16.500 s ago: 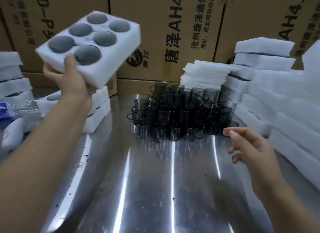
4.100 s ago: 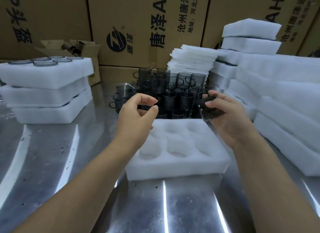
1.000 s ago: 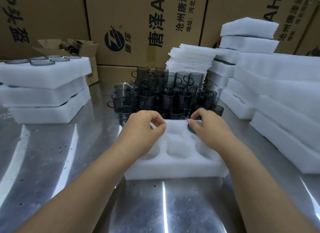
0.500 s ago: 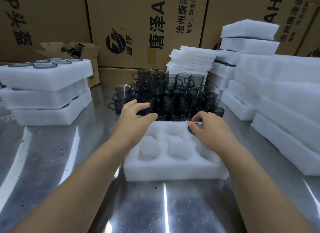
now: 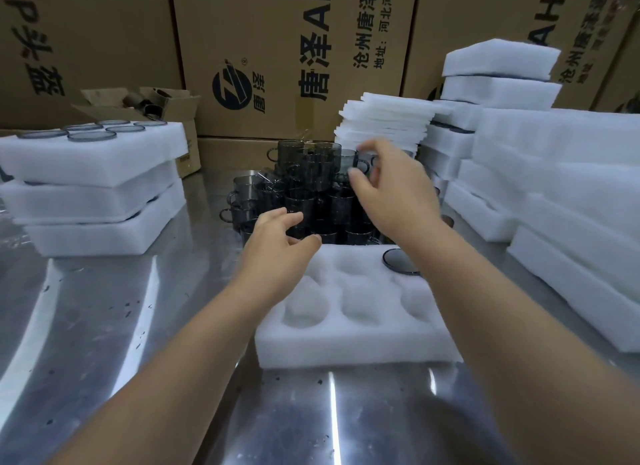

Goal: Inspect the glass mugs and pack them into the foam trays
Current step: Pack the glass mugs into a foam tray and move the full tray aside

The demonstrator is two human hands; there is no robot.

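Note:
A white foam tray [image 5: 349, 343] with round pockets lies on the steel table in front of me. One dark glass mug [image 5: 398, 263] sits sunk in its far right pocket; the other pockets I can see hold nothing. Behind the tray stands a stacked heap of smoky glass mugs [image 5: 308, 187]. My right hand [image 5: 394, 191] is raised over the heap's top right, fingers spread, holding nothing. My left hand [image 5: 277, 253] hovers at the tray's far left corner, fingers apart, close to the lower mugs.
Three filled foam trays [image 5: 93, 187] are stacked at the left. Thin foam sheets [image 5: 384, 125] and piles of foam trays [image 5: 554, 187] fill the right side. Cardboard cartons [image 5: 294, 49] wall the back. A small open carton [image 5: 156, 101] sits behind the left stack.
My right hand has let go of the mug in the far right pocket and risen to the top of the mug heap. My left hand moved slightly forward toward the mugs.

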